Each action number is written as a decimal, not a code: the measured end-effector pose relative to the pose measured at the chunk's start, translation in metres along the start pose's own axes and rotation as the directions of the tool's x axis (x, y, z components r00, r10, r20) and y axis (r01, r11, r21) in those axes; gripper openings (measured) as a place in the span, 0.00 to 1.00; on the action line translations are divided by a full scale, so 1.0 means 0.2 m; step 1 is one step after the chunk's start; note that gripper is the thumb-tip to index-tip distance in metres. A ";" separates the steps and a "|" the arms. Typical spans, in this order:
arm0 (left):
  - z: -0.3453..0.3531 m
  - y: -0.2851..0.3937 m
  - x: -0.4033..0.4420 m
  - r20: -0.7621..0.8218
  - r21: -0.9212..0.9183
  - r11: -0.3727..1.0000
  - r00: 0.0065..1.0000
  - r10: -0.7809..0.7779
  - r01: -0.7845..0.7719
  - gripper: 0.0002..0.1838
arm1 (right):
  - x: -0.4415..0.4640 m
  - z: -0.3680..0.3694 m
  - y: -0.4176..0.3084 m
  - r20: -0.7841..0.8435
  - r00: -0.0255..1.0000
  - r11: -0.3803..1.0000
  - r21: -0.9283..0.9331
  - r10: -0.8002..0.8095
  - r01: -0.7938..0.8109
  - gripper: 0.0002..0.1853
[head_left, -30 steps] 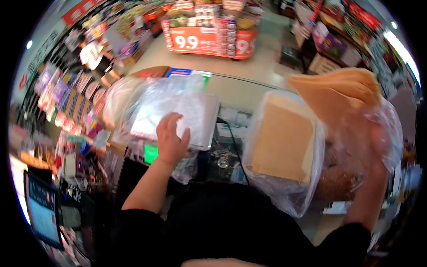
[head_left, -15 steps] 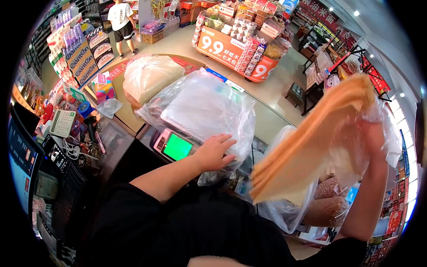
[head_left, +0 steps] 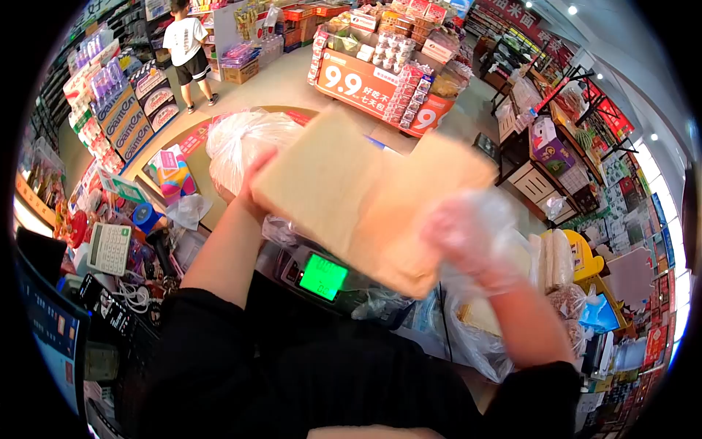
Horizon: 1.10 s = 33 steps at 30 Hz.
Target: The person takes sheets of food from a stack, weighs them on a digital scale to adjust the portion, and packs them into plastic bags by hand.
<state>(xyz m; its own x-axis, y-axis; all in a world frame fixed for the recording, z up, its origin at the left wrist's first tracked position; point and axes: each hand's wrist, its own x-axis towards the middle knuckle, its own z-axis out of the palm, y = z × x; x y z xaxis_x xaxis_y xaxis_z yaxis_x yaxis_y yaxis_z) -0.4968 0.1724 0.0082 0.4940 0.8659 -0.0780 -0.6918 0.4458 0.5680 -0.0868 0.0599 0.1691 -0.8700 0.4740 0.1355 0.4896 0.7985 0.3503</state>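
Observation:
A stack of beige tofu sheets (head_left: 314, 186) spreads between my two hands above the counter scale (head_left: 324, 276). My left hand (head_left: 257, 179) grips the stack's left edge, with most of the fingers hidden behind it. At the right part of the stack is my right hand (head_left: 468, 230), wrapped in clear plastic and blurred by motion; its fingers close on the sheets. The scale's green display is lit under the stack's near edge. The sheets hide most of the clear plastic on the scale.
Left of the sheets stands a tied bag of pale contents (head_left: 248, 139). A calculator (head_left: 110, 249), cables and a monitor (head_left: 51, 322) crowd the left side. To the right is an open plastic bag (head_left: 479, 329) with more sheets. A person (head_left: 186, 51) stands beyond the counter.
The tofu sheets have swung from the right to over the scale and opened flatter. My left hand has left the plastic on the scale and now holds the sheets' left edge.

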 end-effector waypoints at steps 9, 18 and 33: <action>0.05 -0.11 -0.11 -0.143 0.360 0.930 0.989 -0.024 0.074 0.32 | -0.28 0.76 -0.12 -0.053 0.955 0.928 0.259 0.291 -0.269 0.11; -0.12 -0.13 0.04 -0.180 0.716 0.688 0.984 0.015 0.120 0.34 | -0.27 0.75 -0.13 0.021 0.954 0.822 0.502 0.298 -0.268 0.07; 0.67 -0.78 -0.28 0.545 0.759 -0.426 0.839 0.002 -0.492 0.35 | -0.66 0.68 -0.31 0.171 0.603 0.172 0.867 0.780 -0.468 0.18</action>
<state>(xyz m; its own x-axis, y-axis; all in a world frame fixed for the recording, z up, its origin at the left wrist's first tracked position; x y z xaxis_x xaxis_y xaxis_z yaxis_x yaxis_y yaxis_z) -0.3454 0.0241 0.0327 0.7000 0.6034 0.3820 0.4514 -0.7883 0.4180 0.0057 -0.0006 0.0035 -0.1326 0.9715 0.1967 0.5410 0.2372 -0.8069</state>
